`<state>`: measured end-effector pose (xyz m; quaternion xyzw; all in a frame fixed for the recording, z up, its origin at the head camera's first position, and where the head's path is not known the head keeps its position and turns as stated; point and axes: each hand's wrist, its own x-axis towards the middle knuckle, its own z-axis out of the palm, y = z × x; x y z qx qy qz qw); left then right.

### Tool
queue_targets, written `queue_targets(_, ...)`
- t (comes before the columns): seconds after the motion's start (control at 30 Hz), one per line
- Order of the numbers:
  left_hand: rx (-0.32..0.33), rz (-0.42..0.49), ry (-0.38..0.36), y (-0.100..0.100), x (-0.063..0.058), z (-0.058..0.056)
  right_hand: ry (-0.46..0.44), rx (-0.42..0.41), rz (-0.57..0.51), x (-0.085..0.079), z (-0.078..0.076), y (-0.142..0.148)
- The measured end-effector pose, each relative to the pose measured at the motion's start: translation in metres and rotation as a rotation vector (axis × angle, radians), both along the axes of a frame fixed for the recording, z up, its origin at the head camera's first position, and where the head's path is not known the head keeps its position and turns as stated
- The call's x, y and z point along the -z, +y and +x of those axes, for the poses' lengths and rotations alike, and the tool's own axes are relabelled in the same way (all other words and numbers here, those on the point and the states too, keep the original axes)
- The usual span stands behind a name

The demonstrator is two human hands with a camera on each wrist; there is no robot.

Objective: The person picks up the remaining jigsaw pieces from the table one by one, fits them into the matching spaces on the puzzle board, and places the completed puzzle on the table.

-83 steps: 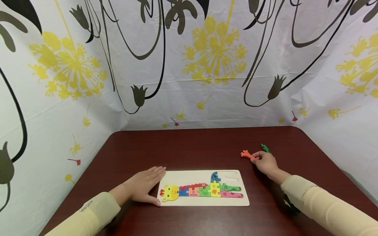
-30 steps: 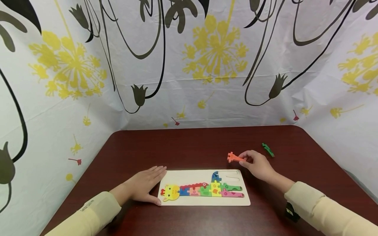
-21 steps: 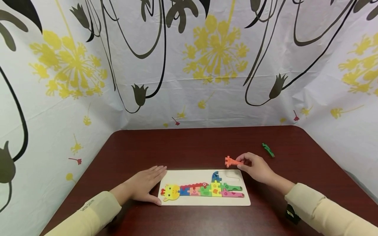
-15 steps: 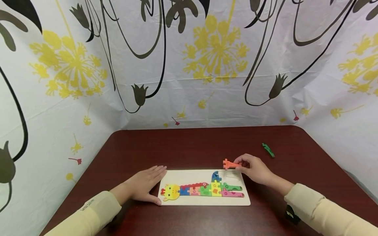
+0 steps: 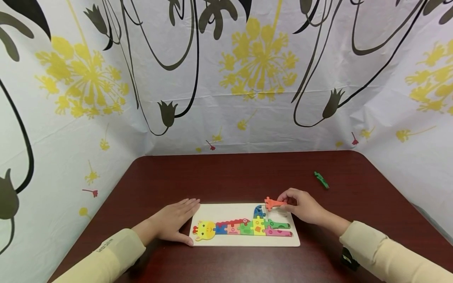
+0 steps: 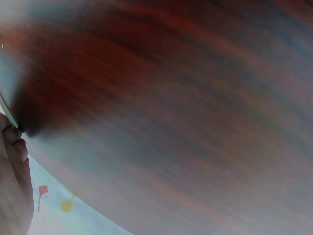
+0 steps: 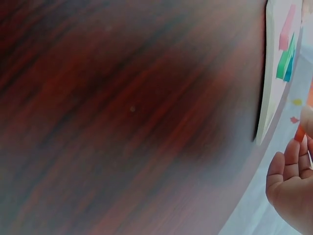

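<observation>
A pale wooden puzzle board (image 5: 226, 240) lies on the dark table, with a giraffe of coloured pieces set in it, its yellow head (image 5: 205, 231) at the left. My left hand (image 5: 173, 222) rests at the board's left edge, fingers straight and thumb at the near corner. My right hand (image 5: 301, 204) pinches an orange puzzle piece (image 5: 272, 203) by its narrow end, over the board's upper right corner. The piece's knobbed end overlaps the far edge, close to the blue piece (image 5: 259, 211). In the right wrist view, the orange piece (image 7: 300, 133) shows between thumb and fingers.
A green puzzle piece (image 5: 321, 180) lies on the table (image 5: 226, 177) beyond my right hand. Outlined recesses show in the board's upper right. A white cloth (image 5: 219, 118) with printed flowers hangs behind and around the table.
My right hand has carried the orange piece left and toward me, from beside the green piece to over the board's upper right corner. The left hand has stayed in place.
</observation>
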<state>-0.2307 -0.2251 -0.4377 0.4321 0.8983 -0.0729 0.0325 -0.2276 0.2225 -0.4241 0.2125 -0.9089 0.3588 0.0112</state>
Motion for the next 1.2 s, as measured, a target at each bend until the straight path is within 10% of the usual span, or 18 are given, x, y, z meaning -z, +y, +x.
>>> queue_targets(1.2,-0.017,0.006,-0.012,0.0012,0.0003,0.0002,-0.033,-0.122,0.035,0.0085,0.0022,-0.0028)
